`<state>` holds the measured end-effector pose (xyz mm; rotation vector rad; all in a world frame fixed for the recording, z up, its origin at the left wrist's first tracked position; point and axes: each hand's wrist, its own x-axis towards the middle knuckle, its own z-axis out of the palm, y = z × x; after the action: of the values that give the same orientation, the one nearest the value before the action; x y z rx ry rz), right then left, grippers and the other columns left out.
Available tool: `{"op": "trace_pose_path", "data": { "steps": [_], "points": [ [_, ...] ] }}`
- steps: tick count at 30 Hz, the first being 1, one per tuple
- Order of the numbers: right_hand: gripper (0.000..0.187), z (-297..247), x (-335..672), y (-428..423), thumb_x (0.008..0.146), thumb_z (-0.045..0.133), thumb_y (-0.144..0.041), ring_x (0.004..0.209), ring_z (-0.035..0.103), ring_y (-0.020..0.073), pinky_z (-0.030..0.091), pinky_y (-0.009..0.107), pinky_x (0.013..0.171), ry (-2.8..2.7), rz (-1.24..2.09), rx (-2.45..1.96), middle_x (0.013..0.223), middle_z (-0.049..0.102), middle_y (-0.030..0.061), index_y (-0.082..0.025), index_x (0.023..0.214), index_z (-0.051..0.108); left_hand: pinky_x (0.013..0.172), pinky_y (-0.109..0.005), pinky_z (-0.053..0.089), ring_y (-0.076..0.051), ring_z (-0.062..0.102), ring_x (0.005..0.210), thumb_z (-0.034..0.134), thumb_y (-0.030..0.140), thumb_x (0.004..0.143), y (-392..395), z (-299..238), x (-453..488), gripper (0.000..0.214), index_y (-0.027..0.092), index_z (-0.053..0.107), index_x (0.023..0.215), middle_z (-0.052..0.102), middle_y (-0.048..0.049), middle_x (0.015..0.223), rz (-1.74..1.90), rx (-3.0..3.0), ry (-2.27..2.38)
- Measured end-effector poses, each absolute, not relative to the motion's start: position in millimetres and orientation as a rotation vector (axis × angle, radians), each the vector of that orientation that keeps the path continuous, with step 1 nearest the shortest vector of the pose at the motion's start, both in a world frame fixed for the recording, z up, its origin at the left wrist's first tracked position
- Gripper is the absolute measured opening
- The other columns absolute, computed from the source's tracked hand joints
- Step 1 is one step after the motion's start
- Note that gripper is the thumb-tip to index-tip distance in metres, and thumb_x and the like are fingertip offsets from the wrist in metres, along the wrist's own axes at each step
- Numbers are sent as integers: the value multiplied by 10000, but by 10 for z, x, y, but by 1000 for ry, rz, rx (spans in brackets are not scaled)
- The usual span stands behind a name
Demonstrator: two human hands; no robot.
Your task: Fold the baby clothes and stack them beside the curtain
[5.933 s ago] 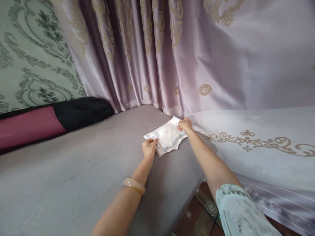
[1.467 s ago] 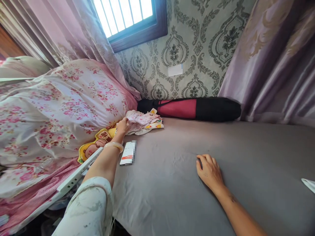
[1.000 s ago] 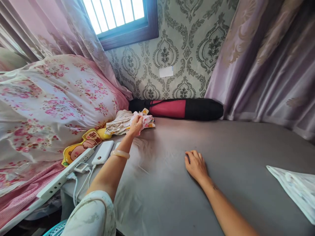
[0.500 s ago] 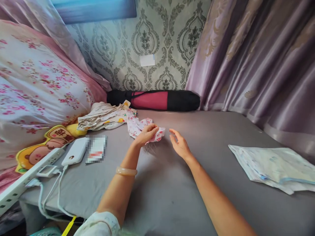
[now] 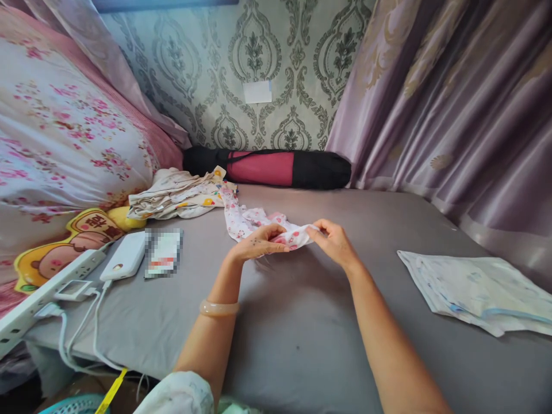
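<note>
A crumpled white cloth (image 5: 241,222) with a pink and red print, possibly a small garment, stretches from the back pile toward my hands. My right hand (image 5: 334,241) pinches its right end between thumb and fingers. Around the cloth's near edge is my left hand (image 5: 261,242), thumb above and fingers extended in front, with fabric between them. The grip of this hand looks loose, and part of the cloth is hidden behind it. A pale bangle (image 5: 219,309) circles my left wrist.
Beige printed clothing (image 5: 172,195) lies in a pile at back left. A black and red roll bag (image 5: 263,168) rests against the wall. On the left are a white power bank (image 5: 124,256), a power strip (image 5: 47,302) and cables. Folded pale cloths (image 5: 478,290) lie at right.
My right hand has moved onto the cloth's right end and closed on it. The cloth is now drawn further right. My left hand's fingers have spread along it. The view has tilted slightly down.
</note>
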<state>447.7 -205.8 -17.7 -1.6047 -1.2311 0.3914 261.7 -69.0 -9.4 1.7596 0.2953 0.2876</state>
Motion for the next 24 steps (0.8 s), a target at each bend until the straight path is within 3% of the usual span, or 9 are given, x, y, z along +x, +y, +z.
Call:
{"op": "trace_pose_path", "data": {
  "steps": [4, 9, 12, 14, 17, 20, 22, 24],
  "points": [
    [357, 175, 4408, -2227, 834, 575, -539, 553, 457, 109, 351, 227, 517, -1185, 289, -1643, 598, 509, -44, -205, 721, 526, 519, -185, 357, -82, 475, 613, 737, 354, 715, -687, -53, 2520, 317, 171, 601, 936, 568, 18, 758, 260, 1704, 253],
    [364, 463, 4422, -2437, 809, 593, -565, 521, 463, 112, 329, 221, 459, -1154, 361, -1691, 606, 530, -33, -212, 758, 518, 474, -183, 371, -82, 493, 560, 694, 411, 760, -770, 34, 2458, 303, 165, 622, 921, 560, 13, 708, 347, 1614, 347],
    [354, 380, 4606, -2480, 805, 591, -548, 549, 511, 127, 364, 230, 479, -1235, 449, -1885, 636, 579, -15, -202, 737, 556, 432, -180, 331, -71, 451, 499, 677, 445, 765, -808, -20, 2537, 313, 160, 632, 885, 514, 33, 629, 445, 1628, 419],
    [302, 243, 4733, -2469, 813, 589, -494, 591, 552, 143, 401, 244, 520, -1313, 460, -2045, 677, 621, 5, -198, 755, 596, 486, -190, 375, -86, 493, 560, 665, 450, 771, -819, -101, 2627, 302, 160, 643, 855, 550, 18, 662, 513, 1675, 419],
    [228, 57, 4782, -2403, 827, 583, -379, 819, 638, 194, 476, 287, 693, -1407, 463, -2080, 927, 698, 65, -204, 957, 649, 620, -211, 433, -117, 553, 702, 642, 440, 790, -821, -230, 2751, 276, 168, 668, 830, 613, -10, 754, 533, 1788, 369],
    [355, -1, 4632, -2287, 848, 569, -357, 1085, 592, 222, 458, 323, 868, -1499, 497, -1939, 1216, 639, 82, -233, 1178, 613, 633, -219, 426, -121, 551, 716, 611, 426, 818, -821, -299, 2806, 270, 169, 684, 852, 627, -17, 771, 478, 1855, 345],
    [375, 9, 4502, -2207, 846, 577, -377, 1030, 606, 213, 464, 313, 837, -1568, 581, -1853, 1178, 656, 64, -242, 1193, 618, 610, -219, 415, -115, 540, 691, 604, 422, 823, -822, -305, 2802, 278, 161, 689, 869, 626, -18, 765, 470, 1850, 344],
    [317, 22, 4421, -2153, 851, 566, -397, 835, 625, 181, 467, 286, 721, -1620, 691, -1813, 980, 699, 34, -235, 1106, 662, 555, -214, 390, -99, 503, 617, 603, 427, 820, -817, -299, 2778, 292, 151, 690, 861, 594, -4, 700, 450, 1834, 365]
  ]
}}
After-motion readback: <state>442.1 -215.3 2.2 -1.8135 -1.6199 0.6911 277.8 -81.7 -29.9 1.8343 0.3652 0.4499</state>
